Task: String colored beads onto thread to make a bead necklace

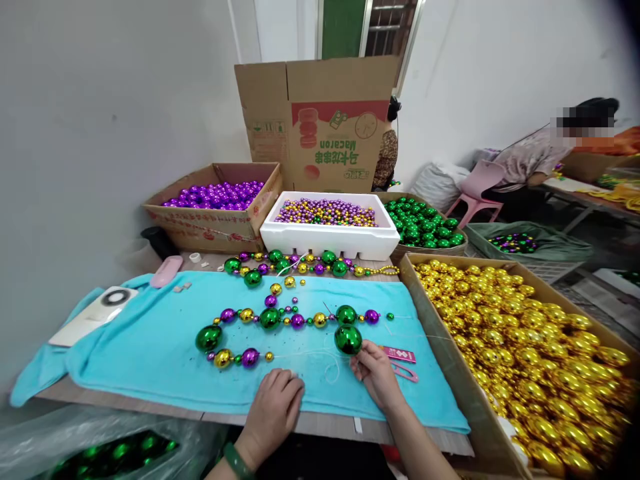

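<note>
My right hand (377,377) pinches a large shiny green bead (348,340) at its lower right side, just over the turquoise towel (165,373). My left hand (274,407) rests at the towel's front edge with fingers curled together; whatever is in them is hidden. Beyond the hands lies a curved string of green, purple and gold beads (297,321). Clear thread (331,368) loops across the towel between the hands. Beside my right hand are a pink snips-like tool (404,373) and a red packet (400,354). A few loose beads (275,289) lie above the string.
A finished-looking bead garland (253,278) lies along the back. Behind it stand a white foam box (330,239) of small beads and a carton of purple beads (215,195). A gold-bead carton (435,340) borders the right. A phone (95,315) lies left. Another person (530,157) sits far right.
</note>
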A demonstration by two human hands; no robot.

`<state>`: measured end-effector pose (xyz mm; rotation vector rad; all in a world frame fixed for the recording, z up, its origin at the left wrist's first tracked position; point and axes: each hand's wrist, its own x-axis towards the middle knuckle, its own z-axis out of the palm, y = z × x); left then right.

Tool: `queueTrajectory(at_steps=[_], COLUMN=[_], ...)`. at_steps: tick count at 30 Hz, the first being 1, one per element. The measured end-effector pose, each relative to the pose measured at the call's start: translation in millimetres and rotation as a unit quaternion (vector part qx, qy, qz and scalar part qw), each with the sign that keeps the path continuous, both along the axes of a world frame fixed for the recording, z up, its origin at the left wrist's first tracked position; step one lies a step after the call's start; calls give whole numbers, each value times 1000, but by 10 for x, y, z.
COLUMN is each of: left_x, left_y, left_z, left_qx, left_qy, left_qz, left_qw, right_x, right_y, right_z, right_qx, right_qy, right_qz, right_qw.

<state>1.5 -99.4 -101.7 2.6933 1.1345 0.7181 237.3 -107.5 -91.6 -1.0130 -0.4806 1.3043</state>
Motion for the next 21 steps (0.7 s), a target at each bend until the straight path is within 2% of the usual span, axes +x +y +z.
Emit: queueTrajectory(at_steps=[11, 21], left_x=[25, 45], left_y=[-10, -12], left_z=[10, 16], left_qx=[-9, 22], left_qy=[18, 20], left_qz=[11, 17], left_qw=[1000, 999], right_x=[39, 52], right_y=[3, -10], right_z=[-50, -78], right_qx=[-1, -9], right_qy=[27, 28], right_qz=[8, 24], right_qw=[1000, 999])
